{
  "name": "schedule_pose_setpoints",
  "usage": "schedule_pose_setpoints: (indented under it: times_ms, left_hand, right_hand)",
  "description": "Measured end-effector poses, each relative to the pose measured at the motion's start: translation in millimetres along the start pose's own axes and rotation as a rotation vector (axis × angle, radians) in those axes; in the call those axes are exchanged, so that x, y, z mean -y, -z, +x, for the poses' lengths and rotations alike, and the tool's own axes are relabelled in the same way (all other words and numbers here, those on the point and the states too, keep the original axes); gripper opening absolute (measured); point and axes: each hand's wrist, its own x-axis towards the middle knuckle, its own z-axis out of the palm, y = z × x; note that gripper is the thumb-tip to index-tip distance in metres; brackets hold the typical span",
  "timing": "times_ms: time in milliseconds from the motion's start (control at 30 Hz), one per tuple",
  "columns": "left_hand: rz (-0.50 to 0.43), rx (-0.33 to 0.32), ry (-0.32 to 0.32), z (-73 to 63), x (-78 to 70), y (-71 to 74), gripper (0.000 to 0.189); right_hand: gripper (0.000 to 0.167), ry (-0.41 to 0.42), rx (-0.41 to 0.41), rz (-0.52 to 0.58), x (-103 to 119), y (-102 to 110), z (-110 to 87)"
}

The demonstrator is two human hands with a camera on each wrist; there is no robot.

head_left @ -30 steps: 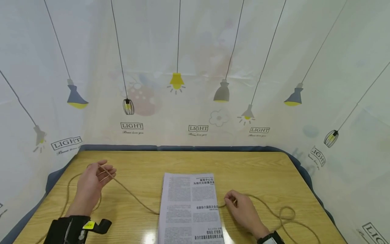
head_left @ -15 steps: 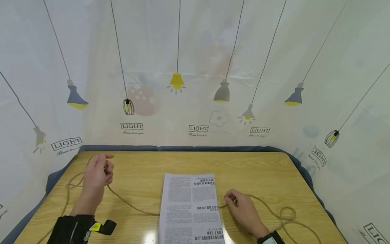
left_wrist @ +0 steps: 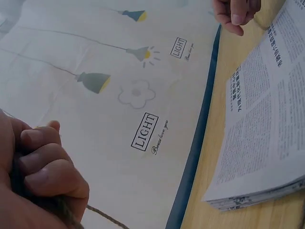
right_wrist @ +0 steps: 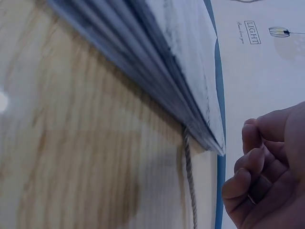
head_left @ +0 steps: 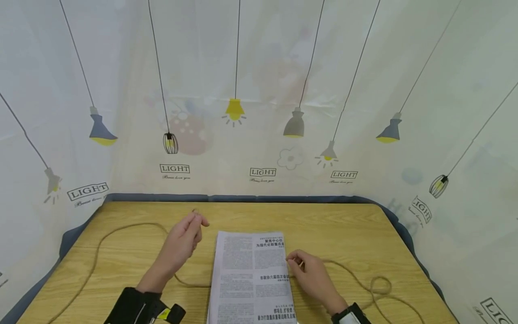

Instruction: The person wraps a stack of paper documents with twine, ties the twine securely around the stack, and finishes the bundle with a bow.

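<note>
Paper stack (right_wrist: pixel 152 55) on wood-grain table (right_wrist: pixel 81 143), rope (right_wrist: pixel 190 174) emerging from beneath, right grip (right_wrist: pixel 271 176) near, fingers curled.

Head view: farthest back, from the person's head, facing forward and down across the wooden surface (head_left: pixel 344 229) toward the backdrop (head_left: pixel 263 58).
Left-wrist view: close to the left hand (left_wrist: pixel 45 179), rolled sideways, facing forward-right; the right hand (left_wrist: pixel 237 12) shows at top.
Right-wrist view: low beside the newspaper stack (right_wrist: pixel 143 59), oppositely rolled, facing forward-left.
Stack, surface, backdrop: in all three.

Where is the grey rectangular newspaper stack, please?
The newspaper stack lies bottom centre in the head view, on the yellow wooden table, between left hand and right hand.
</note>
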Motion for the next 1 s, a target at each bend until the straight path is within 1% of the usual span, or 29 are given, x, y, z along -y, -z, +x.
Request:
schedule_pose_setpoints:
  times_ms: [67, 200, 267, 333, 400, 500, 567, 633, 700, 767, 833, 900, 1000]
  left_hand:
    - [-0.001, 0.027, 0.003, 0.0, -0.2, -7.4, 0.036]
    - [0.066, 0.089, 0.004, -1.4, -0.7, -20.4, 0.032]
    - [0.099, 0.13, -0.004, -2.8, -1.4, -26.1, 0.03]
    - [0.123, 0.18, -0.017, -4.7, -2.3, -31.6, 0.03]
    - [0.15, 0.226, -0.044, -6.6, -2.7, -37.0, 0.03]
    - [0.205, 0.291, -0.104, -8.6, -0.9, -45.7, 0.033]
    - [0.22, 0.341, -0.136, -10.0, 1.5, -51.2, 0.035]
    - [0.232, 0.391, -0.159, -11.1, 4.4, -56.8, 0.036]
    - [0.226, 0.44, -0.169, -12.3, 7.3, -62.0, 0.036]
    - [0.235, 0.472, -0.181, -13.0, 10.1, -67.4, 0.034]
    - [0.243, 0.498, -0.181, -14.0, 12.2, -72.2, 0.034]
    - [0.26, 0.511, -0.183, -14.9, 14.8, -76.4, 0.034]
    - [0.267, 0.533, -0.175, -16.7, 18.6, -79.9, 0.035]
  right_hand:
    - [0.009, 0.01, 0.012, 0.017, 5, -1, 1.2]
    - [0.012, 0.086, 0.038, -0.01, 15, -3, 3.3]
    - [0.013, 0.127, 0.051, -0.037, 20, -4, 4.3]
    - [0.015, 0.155, 0.083, -0.022, 25, -6, 5.2]
    - [0.021, 0.147, 0.141, 0.048, 31, -7, 6.2]
    - [0.034, 0.124, 0.251, 0.206, 41, -9, 8.0]
    - [0.042, 0.093, 0.323, 0.308, 50, -12, 9.2]
    - [0.047, 0.069, 0.374, 0.392, 58, -15, 10.8]
    - [0.051, 0.027, 0.416, 0.468, 66, -17, 12.3]
    - [0.057, -0.01, 0.453, 0.546, 71, -18, 14.4]
    - [0.059, -0.043, 0.487, 0.618, 74, -20, 17.0]
    - [0.059, -0.076, 0.519, 0.702, 76, -21, 19.8]
    - [0.048, -0.119, 0.531, 0.795, 76, -23, 22.8]
